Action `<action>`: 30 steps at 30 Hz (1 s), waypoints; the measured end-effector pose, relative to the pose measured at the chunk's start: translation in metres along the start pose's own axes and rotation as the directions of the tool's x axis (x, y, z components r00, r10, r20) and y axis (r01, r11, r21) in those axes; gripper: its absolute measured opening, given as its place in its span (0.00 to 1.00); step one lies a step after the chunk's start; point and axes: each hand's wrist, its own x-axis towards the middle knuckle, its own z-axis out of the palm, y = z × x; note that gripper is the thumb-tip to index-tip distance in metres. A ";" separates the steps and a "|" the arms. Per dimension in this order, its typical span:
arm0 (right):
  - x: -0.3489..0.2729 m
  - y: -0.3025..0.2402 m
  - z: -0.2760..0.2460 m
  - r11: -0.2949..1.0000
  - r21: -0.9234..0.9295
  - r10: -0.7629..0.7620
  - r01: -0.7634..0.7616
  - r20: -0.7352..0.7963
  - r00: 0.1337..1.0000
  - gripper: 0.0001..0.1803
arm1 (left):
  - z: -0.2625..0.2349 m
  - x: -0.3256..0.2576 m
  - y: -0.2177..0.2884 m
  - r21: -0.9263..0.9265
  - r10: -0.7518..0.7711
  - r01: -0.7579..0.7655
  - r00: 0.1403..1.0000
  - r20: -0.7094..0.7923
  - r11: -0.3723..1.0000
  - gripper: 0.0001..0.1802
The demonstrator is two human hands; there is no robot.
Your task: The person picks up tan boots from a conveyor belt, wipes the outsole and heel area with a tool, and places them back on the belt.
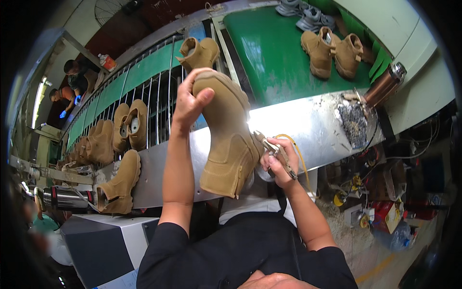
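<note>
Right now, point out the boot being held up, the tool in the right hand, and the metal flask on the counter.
Boot (230,144), head view: on its tan suede side.
Tool (280,158), head view: on its metal body above the right hand's fingers.
Flask (382,87), head view: on its copper-coloured body.

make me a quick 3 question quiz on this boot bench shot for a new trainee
1. True or false: the left hand grips the tan boot at its sole end, holding it up over the metal bench.
2. What does the right hand hold?
A. a brush
B. a small metal tool with a yellow hose
C. a spare sole
3. Fill in: on the green belt beyond the bench stands a pair of tan ____.

Key
1. true
2. B: the tool, its tip at the boot's side.
3. boots
</note>
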 end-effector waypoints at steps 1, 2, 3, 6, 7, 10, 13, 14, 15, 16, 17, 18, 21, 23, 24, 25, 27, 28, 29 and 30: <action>-0.008 0.006 0.000 1.000 0.022 0.020 -0.020 -0.003 1.000 0.24 | -0.003 0.001 -0.005 -0.009 0.006 -0.006 1.000 -0.009 1.000 0.41; -0.016 0.011 -0.001 0.998 0.044 0.039 -0.038 -0.007 0.999 0.24 | -0.006 0.002 -0.009 -0.013 0.003 -0.004 1.000 -0.019 1.000 0.41; -0.020 0.014 0.001 0.996 0.070 0.053 -0.052 -0.009 0.999 0.23 | -0.010 0.002 -0.013 -0.012 0.004 -0.005 1.000 -0.030 1.000 0.42; -0.029 0.018 0.003 0.998 0.038 0.044 -0.044 -0.012 0.999 0.22 | -0.017 -0.001 -0.018 -0.066 -0.005 0.003 0.999 -0.036 0.998 0.43; -0.030 0.018 0.003 0.999 0.029 0.034 -0.034 -0.014 0.999 0.22 | -0.018 -0.001 -0.019 -0.085 -0.002 -0.001 0.999 -0.037 0.996 0.43; -0.033 0.020 0.001 0.996 0.037 0.083 -0.082 -0.020 0.996 0.21 | -0.027 -0.007 -0.027 -0.065 -0.016 0.011 0.997 -0.081 0.998 0.44; -0.039 0.022 0.001 0.990 0.092 0.115 -0.112 -0.033 0.993 0.21 | -0.043 -0.018 -0.031 -0.061 -0.049 0.042 0.993 -0.111 0.997 0.43; -0.042 0.024 -0.002 0.982 0.136 0.134 -0.128 -0.043 0.990 0.21 | -0.048 -0.022 -0.035 -0.084 -0.065 0.055 0.989 -0.130 0.995 0.43; -0.043 0.026 -0.003 0.973 0.179 0.153 -0.142 -0.048 0.987 0.21 | -0.051 -0.028 -0.036 -0.106 -0.080 0.064 0.985 -0.152 0.992 0.43; -0.044 0.026 -0.004 0.977 0.151 0.163 -0.152 -0.062 0.985 0.21 | -0.058 -0.035 -0.042 -0.112 -0.105 0.084 0.973 -0.203 0.990 0.43; -0.045 0.025 -0.004 0.973 0.153 0.184 -0.171 -0.076 0.980 0.21 | -0.066 -0.043 -0.047 -0.113 -0.121 0.097 0.964 -0.237 0.989 0.41; -0.045 0.022 -0.004 0.970 0.153 0.202 -0.188 -0.088 0.975 0.21 | -0.068 -0.051 -0.047 -0.109 -0.132 0.105 0.950 -0.283 0.989 0.39; -0.043 0.021 -0.004 0.957 0.202 0.236 -0.208 -0.127 0.963 0.20 | -0.083 -0.083 -0.056 -0.144 -0.235 0.190 0.866 -0.441 0.971 0.32; -0.041 0.022 -0.004 0.941 0.256 0.265 -0.223 -0.144 0.953 0.20 | -0.085 -0.106 -0.059 -0.145 -0.295 0.258 0.781 -0.551 0.955 0.30; -0.038 0.023 -0.001 0.927 0.305 0.270 -0.219 -0.136 0.953 0.19 | -0.090 -0.121 -0.061 -0.147 -0.315 0.283 0.757 -0.573 0.948 0.29; -0.036 0.025 0.003 0.929 0.290 0.278 -0.230 -0.139 0.950 0.19 | -0.097 -0.137 -0.063 -0.151 -0.337 0.310 0.730 -0.594 0.939 0.28; -0.030 0.029 0.010 0.933 0.260 0.294 -0.249 -0.148 0.944 0.19 | -0.104 -0.166 -0.059 -0.261 -0.474 0.401 0.659 -0.584 0.878 0.27; -0.028 0.033 0.012 0.932 0.264 0.294 -0.250 -0.144 0.945 0.18 | -0.100 -0.177 -0.050 -0.197 -0.481 0.469 0.624 -0.616 0.861 0.28; -0.025 0.037 0.014 0.933 0.256 0.298 -0.254 -0.151 0.943 0.18 | -0.095 -0.188 -0.043 -0.167 -0.497 0.517 0.607 -0.620 0.840 0.29; -0.023 0.040 0.016 0.933 0.250 0.301 -0.258 -0.154 0.941 0.17 | -0.090 -0.198 -0.035 -0.175 -0.538 0.565 0.578 -0.614 0.806 0.29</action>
